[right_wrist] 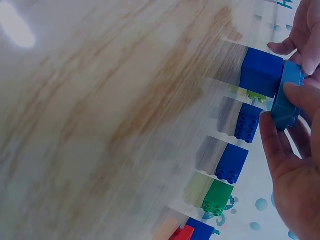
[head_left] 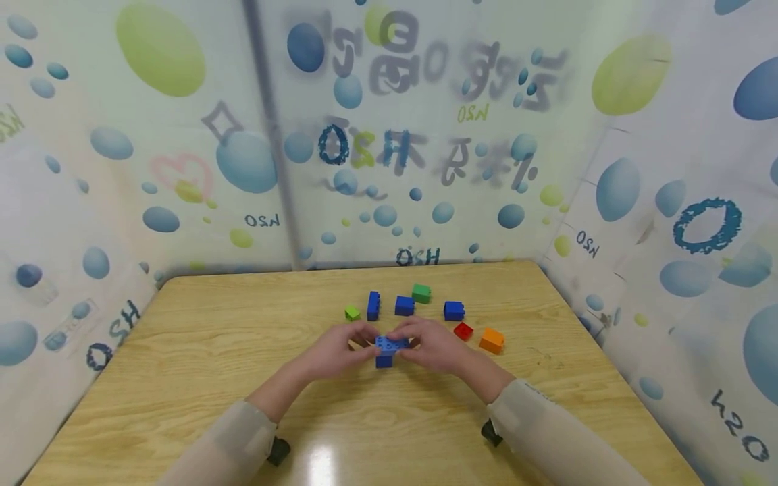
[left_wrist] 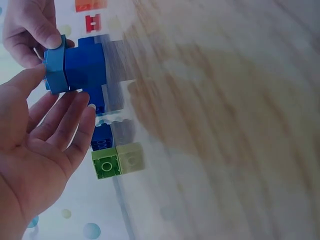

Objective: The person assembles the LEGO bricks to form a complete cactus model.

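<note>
A light blue toy building brick with studs on top sits over a darker blue brick, which rests on the table. From the left, my left hand pinches the light blue brick between thumb and fingertips. On the other side, my right hand holds the same brick, its thumb on the near face and its fingers behind. Seen in the left wrist view, the light blue brick lies flush along the studded side of the dark blue brick. Its far end is partly hidden by the right fingers.
Beyond the hands lie a lime brick, a long blue brick, two more blue bricks and a green brick. A red piece and an orange brick are to the right. Patterned curtains surround the wooden table.
</note>
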The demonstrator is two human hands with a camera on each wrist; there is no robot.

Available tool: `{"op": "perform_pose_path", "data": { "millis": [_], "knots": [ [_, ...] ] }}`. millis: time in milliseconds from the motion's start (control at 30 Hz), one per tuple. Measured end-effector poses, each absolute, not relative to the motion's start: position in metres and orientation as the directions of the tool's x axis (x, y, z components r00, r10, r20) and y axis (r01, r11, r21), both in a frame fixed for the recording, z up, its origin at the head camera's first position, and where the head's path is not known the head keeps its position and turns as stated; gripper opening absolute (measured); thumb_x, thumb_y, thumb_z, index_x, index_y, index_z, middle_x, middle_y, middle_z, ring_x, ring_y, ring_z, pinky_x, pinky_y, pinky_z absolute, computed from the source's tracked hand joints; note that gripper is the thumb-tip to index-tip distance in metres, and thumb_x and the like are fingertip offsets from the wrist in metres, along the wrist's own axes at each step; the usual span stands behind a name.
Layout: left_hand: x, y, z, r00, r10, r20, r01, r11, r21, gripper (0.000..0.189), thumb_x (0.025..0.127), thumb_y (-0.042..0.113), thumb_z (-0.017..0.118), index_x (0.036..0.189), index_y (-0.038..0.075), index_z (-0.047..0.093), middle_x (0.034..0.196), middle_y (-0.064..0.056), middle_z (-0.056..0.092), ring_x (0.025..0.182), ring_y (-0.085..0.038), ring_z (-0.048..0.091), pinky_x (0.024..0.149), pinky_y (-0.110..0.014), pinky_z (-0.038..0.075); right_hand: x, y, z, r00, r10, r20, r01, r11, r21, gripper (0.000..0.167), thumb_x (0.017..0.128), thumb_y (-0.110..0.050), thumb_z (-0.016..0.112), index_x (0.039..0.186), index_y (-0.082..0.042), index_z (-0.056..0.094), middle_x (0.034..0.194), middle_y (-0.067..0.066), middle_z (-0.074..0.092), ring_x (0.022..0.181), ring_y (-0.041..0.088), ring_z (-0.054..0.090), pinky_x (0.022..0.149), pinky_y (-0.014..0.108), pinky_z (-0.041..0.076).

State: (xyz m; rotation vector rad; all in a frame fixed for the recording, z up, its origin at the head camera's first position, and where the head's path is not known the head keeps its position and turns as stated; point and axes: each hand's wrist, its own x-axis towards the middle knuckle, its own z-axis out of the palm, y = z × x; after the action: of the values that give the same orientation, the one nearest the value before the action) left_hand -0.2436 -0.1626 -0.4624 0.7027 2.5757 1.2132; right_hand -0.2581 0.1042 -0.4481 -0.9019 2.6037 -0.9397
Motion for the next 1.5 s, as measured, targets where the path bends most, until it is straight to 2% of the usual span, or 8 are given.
{"op": "perform_pose_path", "data": {
  "millis": [200, 333, 500, 733, 1100, 1500],
  "knots": [
    [-0.243, -0.161, -0.462, -0.866, 0.501, 0.014, 0.326, 0.541, 0.775, 0.025, 0.109, 0.028, 0.072, 0.129, 0.013, 0.073, 0.123, -0.003, 0.077, 0.111, -0.02, 0.072, 0.089, -0.038, 0.066, -0.259, 0.109, -0.454, -0.798, -0.603, -0.027, -0.421, 0.588, -0.691, 0.036, 0.105, -0.022, 0.076, 0.141, -0.02, 0.075, 0.138, 0.001, 0.073, 0.123, 0.022, 0.071, 0.105, 0.042, 0.064],
    [-0.243, -0.16, -0.461, -0.865, 0.501, 0.012, 0.325, 0.542, 0.775, 0.022, 0.109, 0.027, 0.072, 0.127, 0.013, 0.072, 0.123, -0.004, 0.077, 0.11, -0.021, 0.073, 0.088, -0.036, 0.066, -0.259, 0.113, -0.457, -0.835, -0.547, -0.059, -0.313, 0.561, -0.766, 0.029, 0.105, -0.027, 0.076, 0.134, -0.023, 0.077, 0.133, 0.001, 0.074, 0.112, 0.019, 0.075, 0.101, 0.041, 0.066],
    [-0.243, -0.159, -0.459, -0.86, 0.51, 0.005, 0.327, 0.542, 0.774, 0.019, 0.109, 0.027, 0.071, 0.123, 0.014, 0.07, 0.122, -0.005, 0.077, 0.11, -0.021, 0.073, 0.094, -0.039, 0.066, -0.259, 0.114, -0.459, -0.849, -0.518, -0.109, -0.168, 0.459, -0.872, 0.024, 0.105, -0.021, 0.077, 0.128, -0.016, 0.078, 0.128, 0.008, 0.072, 0.1, 0.022, 0.08, 0.091, 0.039, 0.069],
    [-0.243, -0.158, -0.459, -0.854, 0.521, -0.006, 0.321, 0.535, 0.781, 0.014, 0.11, 0.025, 0.07, 0.119, 0.014, 0.068, 0.12, -0.008, 0.076, 0.106, -0.02, 0.073, 0.091, -0.038, 0.066, -0.259, 0.11, -0.462, -0.868, -0.47, -0.161, -0.051, 0.406, -0.913, 0.024, 0.103, -0.018, 0.078, 0.127, -0.012, 0.078, 0.127, 0.009, 0.073, 0.095, 0.022, 0.081, 0.087, 0.037, 0.07],
    [-0.244, -0.159, -0.459, -0.858, 0.514, -0.014, 0.319, 0.555, 0.769, 0.015, 0.109, 0.026, 0.07, 0.118, 0.015, 0.066, 0.121, -0.008, 0.077, 0.105, -0.019, 0.072, 0.088, -0.037, 0.065, -0.257, 0.108, -0.465, -0.864, -0.491, -0.114, -0.081, 0.357, -0.931, 0.023, 0.105, -0.015, 0.076, 0.125, -0.005, 0.076, 0.126, 0.014, 0.073, 0.089, 0.022, 0.081, 0.083, 0.037, 0.07],
    [-0.248, -0.157, -0.46, -0.858, 0.513, -0.016, 0.325, 0.568, 0.756, 0.015, 0.109, 0.027, 0.07, 0.118, 0.016, 0.066, 0.121, -0.008, 0.077, 0.104, -0.019, 0.072, 0.088, -0.039, 0.065, -0.259, 0.108, -0.467, -0.871, -0.475, -0.127, -0.058, 0.355, -0.933, 0.022, 0.106, -0.016, 0.075, 0.125, -0.007, 0.076, 0.126, 0.013, 0.071, 0.09, 0.021, 0.08, 0.084, 0.036, 0.07]
  ]
}}
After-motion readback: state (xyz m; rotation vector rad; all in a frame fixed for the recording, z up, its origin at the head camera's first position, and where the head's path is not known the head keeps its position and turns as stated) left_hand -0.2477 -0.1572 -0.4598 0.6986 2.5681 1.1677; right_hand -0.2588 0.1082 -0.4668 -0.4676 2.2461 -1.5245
